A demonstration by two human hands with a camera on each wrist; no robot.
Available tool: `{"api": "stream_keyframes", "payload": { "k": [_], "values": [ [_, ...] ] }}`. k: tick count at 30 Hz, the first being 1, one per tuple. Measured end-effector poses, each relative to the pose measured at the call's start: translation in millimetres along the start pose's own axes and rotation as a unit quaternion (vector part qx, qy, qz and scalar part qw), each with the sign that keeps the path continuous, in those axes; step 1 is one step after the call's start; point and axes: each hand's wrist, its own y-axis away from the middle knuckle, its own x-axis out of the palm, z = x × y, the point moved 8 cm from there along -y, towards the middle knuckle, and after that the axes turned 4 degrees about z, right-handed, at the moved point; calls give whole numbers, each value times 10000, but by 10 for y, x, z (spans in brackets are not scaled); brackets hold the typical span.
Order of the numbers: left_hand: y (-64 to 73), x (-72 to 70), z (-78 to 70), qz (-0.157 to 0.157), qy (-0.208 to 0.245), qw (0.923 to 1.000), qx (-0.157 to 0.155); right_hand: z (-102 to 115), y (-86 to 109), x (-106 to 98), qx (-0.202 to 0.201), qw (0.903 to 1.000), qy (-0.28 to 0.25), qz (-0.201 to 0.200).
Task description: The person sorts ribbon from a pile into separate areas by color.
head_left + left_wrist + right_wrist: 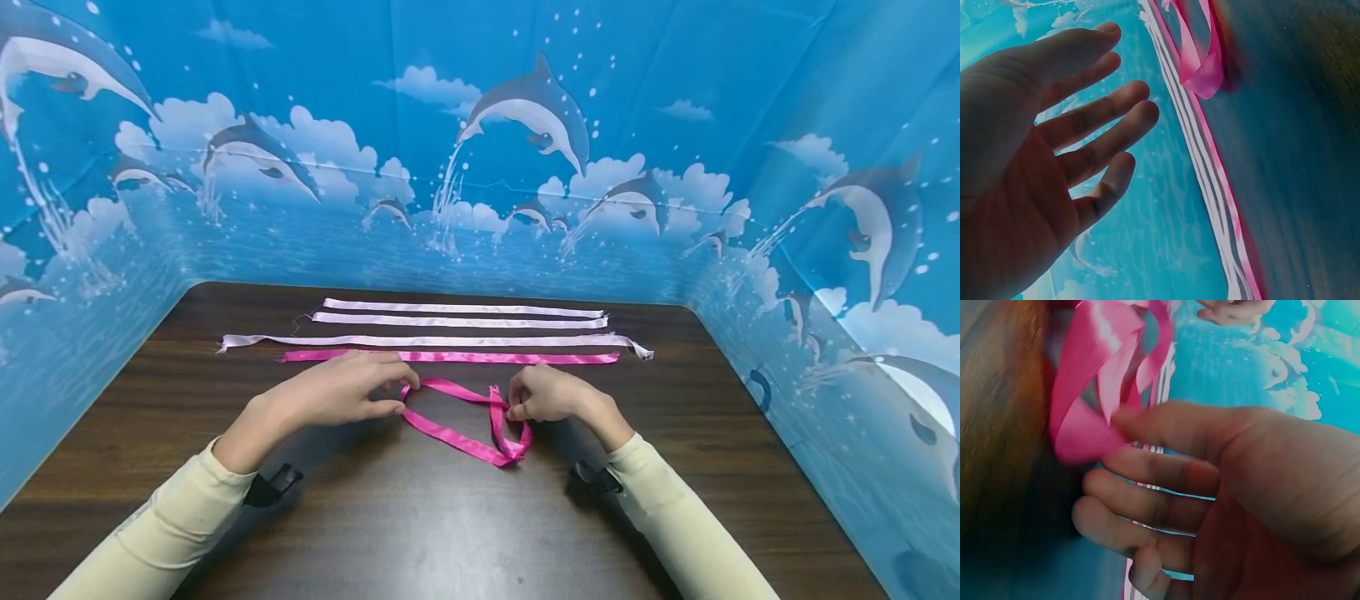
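A bright pink satin ribbon (457, 439) lies in a loose loop on the table between the two hands, its right part crossing over itself. The right hand (549, 394) pinches the loop's right side between thumb and index finger; in the right wrist view the ribbon (1085, 394) folds down to those fingertips (1124, 424). At the loop's left end is the left hand (337, 390), its fingers gently bent and spread. In the left wrist view, the left hand (1054, 137) has nothing between thumb and fingers, and the ribbon loop (1204, 75) appears apart from it.
Beyond the hands, a straight pink ribbon (480, 358) lies crosswise, with three pale lilac ribbons (450, 341) parallel behind it. The dark wooden table (420, 533) is enclosed by a blue dolphin-print curtain (337, 242) at the back and sides.
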Motion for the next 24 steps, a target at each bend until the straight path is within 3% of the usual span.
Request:
{"api": "stream_keyframes", "payload": {
  "k": [2, 7, 11, 14, 17, 19, 21, 24],
  "values": [
    [-8, -11, -18, -11, -98, 9999, -34, 41, 20, -35, -148, 9998, 63, -94],
    [3, -75, -104, -329, -523, 9981, -56, 227, 138, -226, -721, 9944, -178, -754],
    [22, -177, -280, -823, -853, 9929, -15, 479, 276, -372, -1338, 9816, -366, -1313],
    [16, -229, -405, -1180, -786, 9899, 7, 671, 397, -450, -1699, 9704, -508, -1637],
    [-8, -210, -474, -1307, -162, 9913, 48, 834, 492, -468, -2067, 9604, -931, -1620],
    [-31, -163, -499, -1196, 556, 9912, 135, 935, 534, -453, -2347, 9524, -1323, -1430],
    [-49, -108, -508, -990, 1312, 9861, 245, 1009, 558, -427, -2638, 9402, -1843, -1114],
    [-54, -58, -504, -609, 2144, 9740, 399, 1063, 590, -407, -3003, 9139, -2646, -679]
  ]
}}
